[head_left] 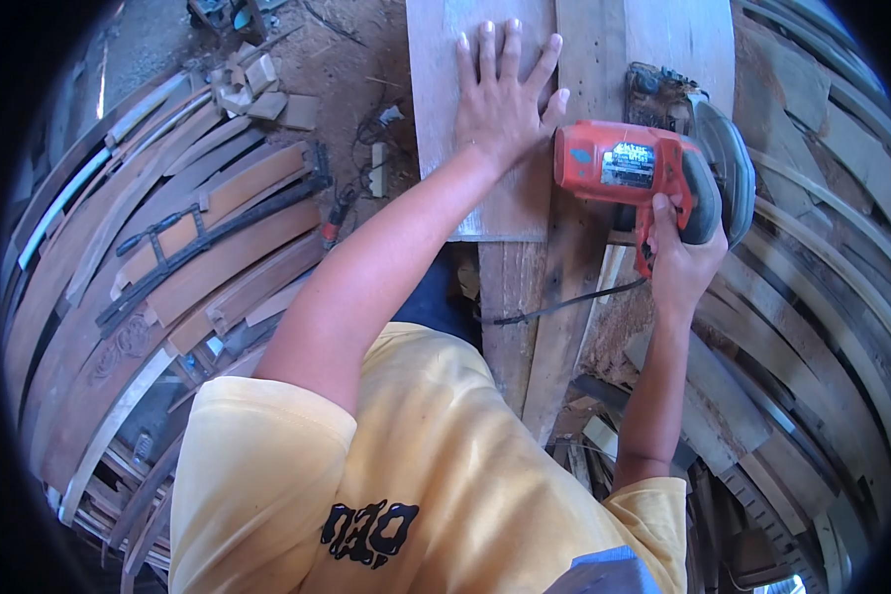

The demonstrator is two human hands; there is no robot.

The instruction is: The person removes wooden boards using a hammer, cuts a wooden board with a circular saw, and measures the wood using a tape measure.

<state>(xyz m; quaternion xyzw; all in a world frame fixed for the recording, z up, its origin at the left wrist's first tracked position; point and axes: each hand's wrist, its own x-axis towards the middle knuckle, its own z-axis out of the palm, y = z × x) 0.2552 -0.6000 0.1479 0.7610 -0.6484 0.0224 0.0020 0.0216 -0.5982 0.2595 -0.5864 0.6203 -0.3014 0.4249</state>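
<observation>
My left hand [503, 111] lies flat with fingers spread on a wide wooden board [510, 208]. My right hand [681, 259] is wrapped round the handle of a red circular saw [604, 158]. The saw is at the right part of the boards, its motor housing toward my left hand and its round blade guard [728, 173] on the far right. Its blade is hidden, so I cannot tell whether it touches wood. A black power cord [564, 305] runs from the handle back toward my body.
Long planks [510, 307] run beneath the board toward me. Stacked timber [233, 262] lies on the left, with a black metal clamp-like frame [158, 252] on top. More planks [802, 317] fill the right. A red-and-black tool [337, 213] and wood offcuts [267, 94] lie on the ground.
</observation>
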